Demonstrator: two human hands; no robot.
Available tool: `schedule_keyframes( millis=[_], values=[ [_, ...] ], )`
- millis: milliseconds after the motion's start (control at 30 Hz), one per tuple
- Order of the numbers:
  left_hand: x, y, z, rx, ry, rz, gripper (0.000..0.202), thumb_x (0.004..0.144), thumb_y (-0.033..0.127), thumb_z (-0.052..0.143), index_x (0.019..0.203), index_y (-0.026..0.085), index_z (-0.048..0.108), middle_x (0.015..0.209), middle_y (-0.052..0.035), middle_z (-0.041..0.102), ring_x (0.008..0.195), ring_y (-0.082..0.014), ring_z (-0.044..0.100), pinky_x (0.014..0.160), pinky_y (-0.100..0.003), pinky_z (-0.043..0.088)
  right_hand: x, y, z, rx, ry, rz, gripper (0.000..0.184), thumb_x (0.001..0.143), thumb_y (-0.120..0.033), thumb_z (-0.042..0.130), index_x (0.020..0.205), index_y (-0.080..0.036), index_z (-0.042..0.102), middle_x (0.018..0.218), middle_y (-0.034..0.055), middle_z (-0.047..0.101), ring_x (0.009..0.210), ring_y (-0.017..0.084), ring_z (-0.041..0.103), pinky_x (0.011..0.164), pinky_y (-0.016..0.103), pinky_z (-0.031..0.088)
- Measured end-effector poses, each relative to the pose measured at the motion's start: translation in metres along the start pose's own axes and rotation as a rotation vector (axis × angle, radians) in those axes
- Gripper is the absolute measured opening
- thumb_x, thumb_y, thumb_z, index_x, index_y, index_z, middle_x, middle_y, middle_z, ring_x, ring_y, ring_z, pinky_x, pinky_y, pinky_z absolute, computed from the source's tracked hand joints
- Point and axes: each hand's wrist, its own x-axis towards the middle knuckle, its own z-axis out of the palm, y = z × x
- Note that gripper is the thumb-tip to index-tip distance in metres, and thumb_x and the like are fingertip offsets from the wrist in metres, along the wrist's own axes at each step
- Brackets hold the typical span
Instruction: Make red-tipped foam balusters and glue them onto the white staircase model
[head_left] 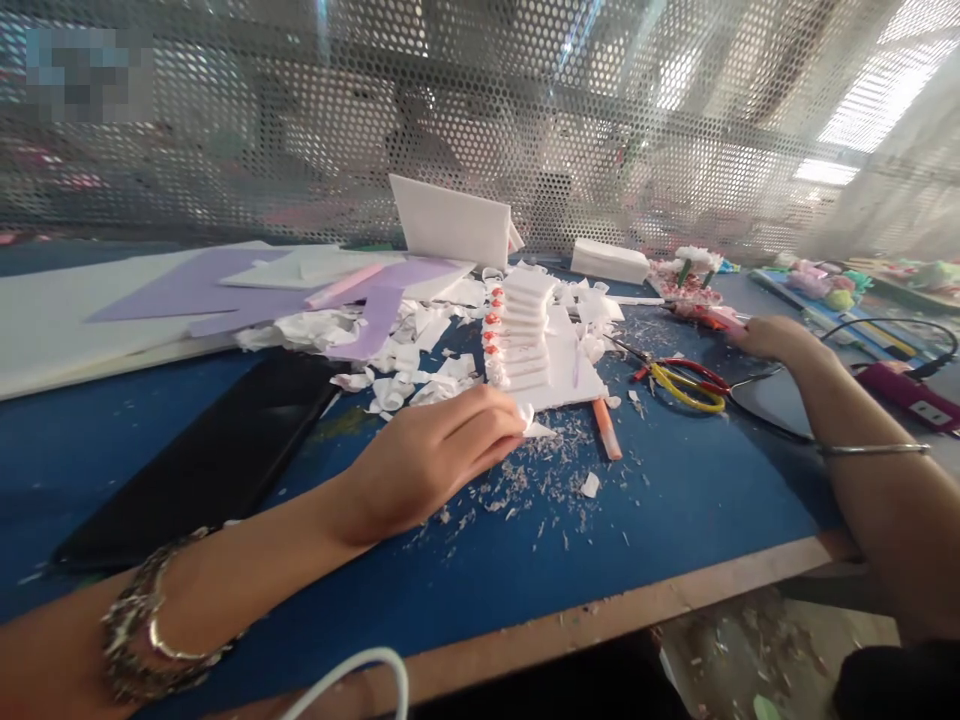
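My left hand (pixel 442 450) is closed over the blue table, its fingertips pinching a small white foam-like piece (pixel 527 414). Just beyond it, a row of white carved pieces (pixel 521 335), some marked orange-red at one end, lies on a white slab (pixel 574 375). Off to the right, my right hand (pixel 772 340) reaches forward, its fingers closed on a pink object (pixel 724 320) whose kind I cannot make out. Between the hands lie scissors (pixel 688 386) with yellow and red handles and an orange marker (pixel 607 430).
White scraps (pixel 405 370) and crumbs surround the work. Purple sheets (pixel 195 285) and white boards lie left, behind a black flat case (pixel 210 450). Another white board (pixel 450 220) stands before the perforated metal screen (pixel 322 140). A purple power strip (pixel 911 395) sits far right.
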Motion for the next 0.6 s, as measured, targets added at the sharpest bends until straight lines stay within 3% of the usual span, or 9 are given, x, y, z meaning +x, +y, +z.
schedule_keyframes(
  millis=[100,233,300,367,500,600],
  values=[
    [0.0,-0.003,-0.002,0.068,0.04,0.044,0.01,0.079,0.009,0.056,0.087,0.011,0.052,0.085,-0.0071,0.061,0.08,-0.0129,0.061,0.069,-0.021,0.051,0.01,0.016,0.01,-0.205,-0.15,0.216,0.025,0.086,-0.031,0.049,0.104,-0.015,0.054,0.101,0.0049,0.057,0.085,0.013,0.057,0.074,0.032,0.049],
    [-0.001,-0.009,-0.003,0.071,0.067,0.021,0.011,0.077,0.008,0.058,0.086,0.012,0.053,0.084,-0.0062,0.061,0.079,-0.0131,0.061,0.068,-0.022,0.052,0.015,0.01,0.005,-0.352,-0.125,0.303,0.031,0.085,-0.036,0.046,0.102,-0.011,0.056,0.099,0.0132,0.058,0.086,0.018,0.055,0.072,0.032,0.042],
    [0.0,-0.011,-0.002,0.043,0.105,-0.021,0.012,0.076,0.007,0.059,0.084,0.012,0.052,0.082,-0.0053,0.06,0.08,-0.0131,0.061,0.07,-0.023,0.052,0.013,-0.005,0.001,-0.389,-0.009,0.289,0.039,0.086,-0.038,0.04,0.106,-0.007,0.054,0.098,0.0203,0.058,0.082,0.021,0.052,0.067,0.034,0.035],
    [0.001,-0.011,-0.001,0.026,0.127,-0.049,0.013,0.076,0.007,0.059,0.084,0.012,0.051,0.081,-0.0047,0.06,0.08,-0.0132,0.06,0.071,-0.024,0.052,0.01,-0.025,-0.002,-0.402,0.127,0.256,0.044,0.086,-0.042,0.036,0.112,-0.008,0.049,0.099,0.0205,0.057,0.078,0.02,0.048,0.064,0.033,0.031],
    [0.0,-0.011,0.003,-0.028,0.141,-0.139,0.015,0.076,0.008,0.057,0.087,0.015,0.049,0.081,-0.0021,0.059,0.073,-0.0108,0.061,0.065,-0.021,0.053,-0.003,-0.075,-0.001,-0.344,0.276,0.145,0.045,0.086,-0.049,0.032,0.109,-0.015,0.05,0.086,0.0102,0.058,0.065,0.013,0.041,0.057,0.028,0.029],
    [-0.004,-0.011,0.007,-0.117,0.191,-0.241,0.018,0.077,0.012,0.057,0.089,0.018,0.045,0.084,-0.0006,0.059,0.066,-0.0085,0.062,0.061,-0.019,0.054,-0.018,-0.109,0.004,-0.193,0.348,-0.037,0.044,0.075,-0.052,0.051,0.099,-0.015,0.054,0.072,0.0036,0.054,0.054,0.009,0.035,0.051,0.025,0.027]
  ],
)
